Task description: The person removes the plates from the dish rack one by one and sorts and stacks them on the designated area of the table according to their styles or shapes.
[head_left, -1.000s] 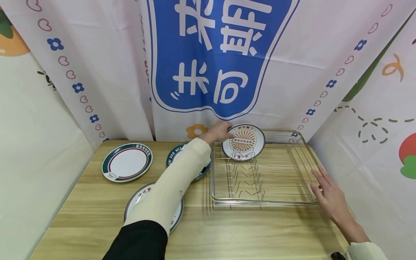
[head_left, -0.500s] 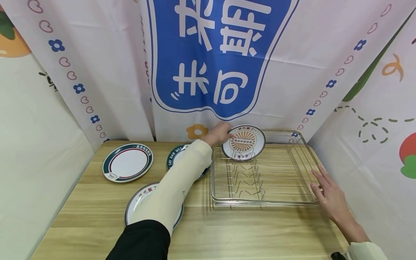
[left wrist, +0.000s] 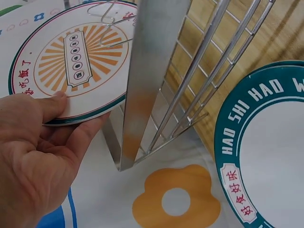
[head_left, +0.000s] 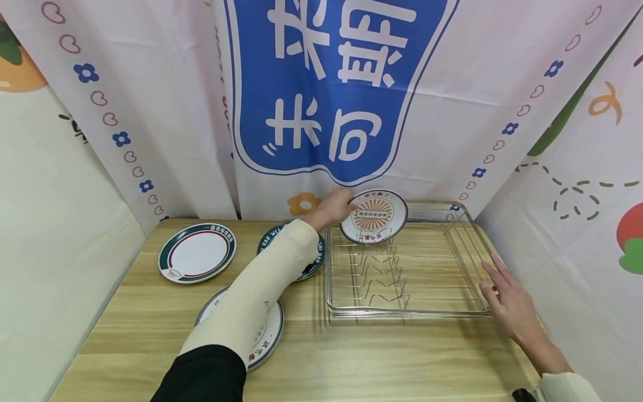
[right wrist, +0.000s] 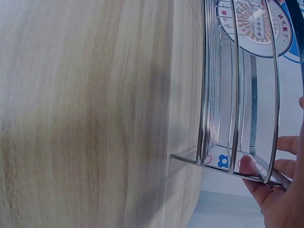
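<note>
My left hand [head_left: 335, 207] pinches the edge of a white plate [head_left: 380, 216] with an orange sunburst print, thumb on its face and fingers behind. The plate stands tilted at the back left of the wire dish rack [head_left: 428, 314], above its row of bent dividers. In the left wrist view, rack wires [left wrist: 111, 21] show in front of the plate; whether its lower edge rests on them I cannot tell. At the rack's right rim, my right hand [head_left: 509, 304] holds on. In the right wrist view, its thumb [right wrist: 249, 167] and fingers lie on either side of the rim.
A green-rimmed plate [head_left: 197, 253] lies at the table's back left. Another green-rimmed plate [head_left: 315, 262] and a white plate with dark rim lines [head_left: 271, 335] are partly covered by my left sleeve [head_left: 261, 279]. A printed cloth [head_left: 442, 128] hangs behind the wooden table [head_left: 392, 357].
My left hand and the sunburst plate have shifted slightly up and left. The left forearm has moved a little left too. My right hand stays on the rim.
</note>
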`<state>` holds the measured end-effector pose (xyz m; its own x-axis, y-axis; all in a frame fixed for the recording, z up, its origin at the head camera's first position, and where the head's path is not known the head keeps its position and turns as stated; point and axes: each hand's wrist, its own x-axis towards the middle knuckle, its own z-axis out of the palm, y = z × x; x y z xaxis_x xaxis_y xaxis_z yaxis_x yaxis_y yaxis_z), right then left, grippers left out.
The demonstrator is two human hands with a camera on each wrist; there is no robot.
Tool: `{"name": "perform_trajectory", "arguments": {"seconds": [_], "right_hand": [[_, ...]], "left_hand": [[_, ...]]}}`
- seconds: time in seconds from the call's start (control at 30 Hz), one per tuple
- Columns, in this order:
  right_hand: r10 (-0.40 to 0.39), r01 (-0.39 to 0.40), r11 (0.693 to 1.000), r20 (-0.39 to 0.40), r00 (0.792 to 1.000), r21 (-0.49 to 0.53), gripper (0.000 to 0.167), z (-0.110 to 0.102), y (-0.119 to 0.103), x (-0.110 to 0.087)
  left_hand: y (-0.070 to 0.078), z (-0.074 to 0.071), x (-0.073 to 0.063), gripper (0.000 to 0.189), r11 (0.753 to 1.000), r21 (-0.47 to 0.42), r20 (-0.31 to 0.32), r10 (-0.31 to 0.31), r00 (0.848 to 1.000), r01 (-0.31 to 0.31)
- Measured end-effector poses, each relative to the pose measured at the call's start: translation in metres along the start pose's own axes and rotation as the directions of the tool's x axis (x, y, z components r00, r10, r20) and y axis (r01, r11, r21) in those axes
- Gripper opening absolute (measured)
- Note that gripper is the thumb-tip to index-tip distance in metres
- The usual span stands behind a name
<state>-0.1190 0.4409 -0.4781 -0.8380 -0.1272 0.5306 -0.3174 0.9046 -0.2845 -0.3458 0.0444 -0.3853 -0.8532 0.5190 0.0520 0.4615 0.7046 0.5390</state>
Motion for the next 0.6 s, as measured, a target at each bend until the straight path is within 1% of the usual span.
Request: {"name": "perform_trajectory", "arguments": {"seconds": [0.1,0.2,0.3,0.37,0.47,0.6], "right_hand": [[0.003,-0.003,1.0,0.002,1.0,0.004,0.045,0.0,0.001,0.0],[0.003,-0.003,1.0,0.003,1.0,0.005,0.045,-0.001,0.002,0.0],[0.005,-0.005,1.0,0.005,1.0,0.004,0.045,-0.001,0.003,0.001],[0.008,-0.008,1.0,0.008,1.0,0.001,0.045,-0.002,0.003,0.002],[0.015,-0.015,1.0,0.021,1.0,-0.002,0.046,-0.002,0.003,0.002],[0.017,-0.017,1.0,0.035,0.999,0.0,0.046,-0.002,0.001,0.002]], "left_hand": [[-0.002,-0.007,-0.004,0.021,1.0,-0.026,0.002,0.01,1.0,-0.01],[-0.003,-0.015,-0.007,0.023,0.999,-0.047,-0.018,0.027,0.999,-0.028],[-0.005,-0.022,-0.011,0.025,0.997,-0.069,-0.066,0.041,0.997,-0.046],[-0.005,-0.028,-0.015,0.025,0.996,-0.063,-0.105,0.053,0.993,-0.059],[-0.004,-0.04,-0.025,0.024,0.996,-0.065,-0.152,0.053,0.987,-0.063],[-0.005,-0.058,-0.041,0.023,0.996,-0.07,-0.221,0.032,0.975,-0.048]]}}
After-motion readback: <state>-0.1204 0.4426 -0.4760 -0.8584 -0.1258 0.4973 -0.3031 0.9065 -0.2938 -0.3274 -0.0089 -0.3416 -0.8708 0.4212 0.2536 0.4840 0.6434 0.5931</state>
